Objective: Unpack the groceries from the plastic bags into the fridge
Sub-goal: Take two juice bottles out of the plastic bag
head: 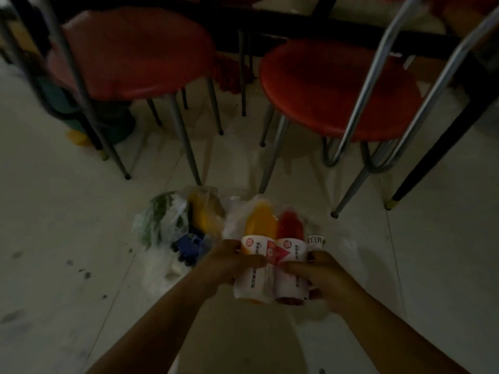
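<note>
Above the pale floor I hold three bottles side by side. My left hand (232, 261) grips an orange juice bottle (259, 228) with a white label. My right hand (316, 276) grips a red juice bottle (290, 230) and a smaller clear bottle (314, 240) with a white label at its right. Clear plastic bags (172, 225) lie on the floor just behind and left of my hands; they hold green leaves (156, 211), a yellow item (202, 211) and something dark blue (189, 244). No fridge is in view.
Two red-seated metal chairs (135, 49) (334, 87) stand close ahead, their thin legs (186, 147) reaching down to just beyond the bags. A black table leg (442, 147) slants at the right. A dark green container (113, 117) sits under the left chair.
</note>
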